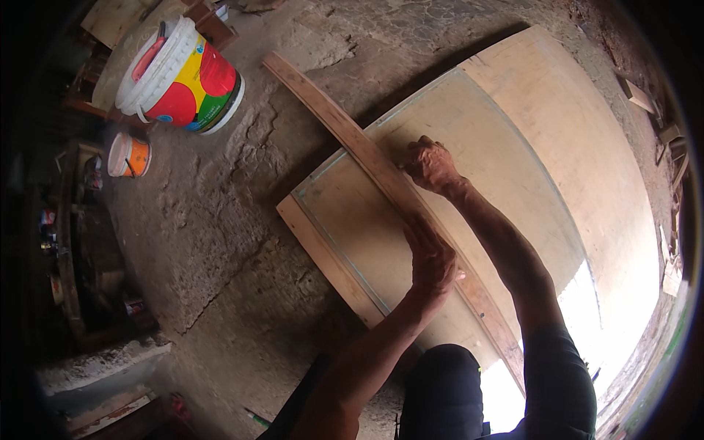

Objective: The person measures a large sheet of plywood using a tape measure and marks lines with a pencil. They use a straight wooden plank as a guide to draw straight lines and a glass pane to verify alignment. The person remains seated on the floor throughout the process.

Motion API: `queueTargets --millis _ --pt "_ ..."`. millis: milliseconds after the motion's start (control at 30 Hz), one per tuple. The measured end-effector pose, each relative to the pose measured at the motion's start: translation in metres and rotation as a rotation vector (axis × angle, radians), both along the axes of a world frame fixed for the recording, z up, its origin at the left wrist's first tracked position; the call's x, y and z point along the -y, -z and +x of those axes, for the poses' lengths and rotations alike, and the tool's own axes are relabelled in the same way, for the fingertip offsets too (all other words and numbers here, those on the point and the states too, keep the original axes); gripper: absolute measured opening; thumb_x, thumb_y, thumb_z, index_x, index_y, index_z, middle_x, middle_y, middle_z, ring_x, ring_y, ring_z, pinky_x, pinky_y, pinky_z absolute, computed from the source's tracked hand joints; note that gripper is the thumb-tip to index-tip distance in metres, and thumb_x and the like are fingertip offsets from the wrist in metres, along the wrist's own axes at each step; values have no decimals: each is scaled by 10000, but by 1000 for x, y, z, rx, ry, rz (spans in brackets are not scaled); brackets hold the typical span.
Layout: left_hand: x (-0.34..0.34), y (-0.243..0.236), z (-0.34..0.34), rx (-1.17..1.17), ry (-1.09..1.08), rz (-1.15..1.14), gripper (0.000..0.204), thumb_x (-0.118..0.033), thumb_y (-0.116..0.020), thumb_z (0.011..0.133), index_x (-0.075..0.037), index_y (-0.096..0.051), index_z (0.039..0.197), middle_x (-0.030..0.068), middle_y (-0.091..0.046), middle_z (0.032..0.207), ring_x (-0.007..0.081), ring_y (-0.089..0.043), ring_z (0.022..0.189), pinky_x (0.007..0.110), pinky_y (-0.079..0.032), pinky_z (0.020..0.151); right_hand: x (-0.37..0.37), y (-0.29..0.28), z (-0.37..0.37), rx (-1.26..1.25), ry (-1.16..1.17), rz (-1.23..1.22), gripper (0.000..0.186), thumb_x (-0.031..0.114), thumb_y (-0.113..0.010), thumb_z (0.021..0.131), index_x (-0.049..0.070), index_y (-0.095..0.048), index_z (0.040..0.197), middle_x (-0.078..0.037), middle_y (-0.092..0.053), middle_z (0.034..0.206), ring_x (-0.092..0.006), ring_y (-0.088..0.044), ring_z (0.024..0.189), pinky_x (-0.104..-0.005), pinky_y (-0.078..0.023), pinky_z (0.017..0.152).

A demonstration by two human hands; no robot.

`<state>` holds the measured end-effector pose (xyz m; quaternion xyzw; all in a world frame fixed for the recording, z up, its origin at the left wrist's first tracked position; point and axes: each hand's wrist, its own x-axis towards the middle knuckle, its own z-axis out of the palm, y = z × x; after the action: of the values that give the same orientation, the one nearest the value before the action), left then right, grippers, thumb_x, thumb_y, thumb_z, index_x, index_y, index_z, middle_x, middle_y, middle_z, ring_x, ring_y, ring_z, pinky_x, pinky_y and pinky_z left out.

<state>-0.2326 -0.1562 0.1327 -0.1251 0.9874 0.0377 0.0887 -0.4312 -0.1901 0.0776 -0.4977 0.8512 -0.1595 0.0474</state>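
A long narrow wooden batten (352, 139) lies diagonally across a large pale plywood board (568, 125) on the ground; the board has narrow strips near its edges. My left hand (433, 257) grips the batten near the middle of the board, its fingers bent over the wood. Beyond it, my right hand (429, 165) is closed beside the batten’s right edge, low over the board; what its fingers hold is hidden.
A large multicoloured bucket (198, 84) and a smaller orange bucket (138, 154) stand on rough concrete at the upper left. Dark shelving (70, 242) runs along the left. Wood offcuts (634, 94) lie at the far right. My knee (440, 389) is at the board’s near edge.
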Motion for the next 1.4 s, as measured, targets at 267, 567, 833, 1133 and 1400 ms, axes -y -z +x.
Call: queueTargets --millis 267,567,833,1133,1400 --pt "-3 19 2 77 45 -62 967 -622 -672 818 134 -499 1397 431 -369 1480 559 -384 1384 646 -269 1165 122 29 -60 4 77 148 258 373 -609 937 187 -744 1052 -50 -700 1152 -286 -629 1125 -421 -504 998" --pt "-4 11 0 34 19 10 1110 -648 -842 630 174 -554 1318 425 -366 1490 542 -378 1400 652 -238 1178 127 -10 -81 322 42 -479 162 213 -632 894 80 -702 955 -193 -719 977 -350 -707 933 -425 -555 803" --pt "0 3 -3 140 41 32 1104 -700 -781 681 146 -545 1351 462 -273 1515 590 -308 1416 680 -224 1162 103 28 -47 206 24 -276 189 85 -590 848 56 -728 972 -177 -734 956 -356 -707 944 -410 -562 851" --pt "0 9 -2 146 30 14 1152 -702 -795 676 161 -498 1379 425 -305 1521 533 -295 1445 672 -248 1155 22 13 -3 348 149 -21 217 230 -627 915 41 -723 961 -214 -726 959 -368 -709 940 -456 -572 820" --pt "-5 -8 -10 285 -5 60 1113 -668 -785 732 167 -470 1398 446 -235 1538 558 -198 1475 725 -155 1156 -258 6 131 438 110 -128 187 169 -568 970 95 -723 897 -136 -671 838 -325 -660 826 -429 -557 730"
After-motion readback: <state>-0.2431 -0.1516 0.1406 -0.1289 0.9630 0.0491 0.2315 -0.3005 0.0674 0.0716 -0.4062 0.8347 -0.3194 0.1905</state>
